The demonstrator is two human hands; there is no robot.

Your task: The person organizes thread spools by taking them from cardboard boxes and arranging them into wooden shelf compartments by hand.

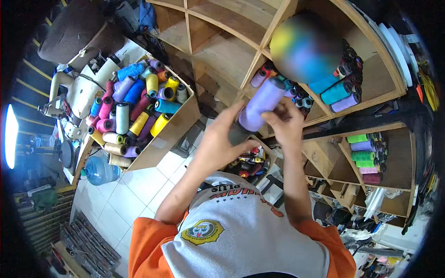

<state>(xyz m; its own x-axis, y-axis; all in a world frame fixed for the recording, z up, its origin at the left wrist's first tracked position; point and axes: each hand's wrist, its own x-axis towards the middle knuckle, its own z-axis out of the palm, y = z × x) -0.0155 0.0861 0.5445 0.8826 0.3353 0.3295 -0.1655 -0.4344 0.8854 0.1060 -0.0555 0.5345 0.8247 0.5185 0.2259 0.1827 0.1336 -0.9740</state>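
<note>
Facing pale wooden shelving (222, 41) beyond left hand (218, 139) and right hand (287, 123), with a brown box (171, 134) of multicoloured spools (123, 116) left of both. Curling the left around a cylindrical lilac thread cone (263, 102), low down; bending the right, pressing its thumb against the side, leaving any pinch unclear.

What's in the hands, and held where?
A lavender thread spool: left hand around its lower end, right hand with thumb and fingers at its side.

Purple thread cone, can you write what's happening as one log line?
left hand: holding purple thread cone | right hand: holding same cone | cone: tilted | box: mixed-color thread spools
</note>
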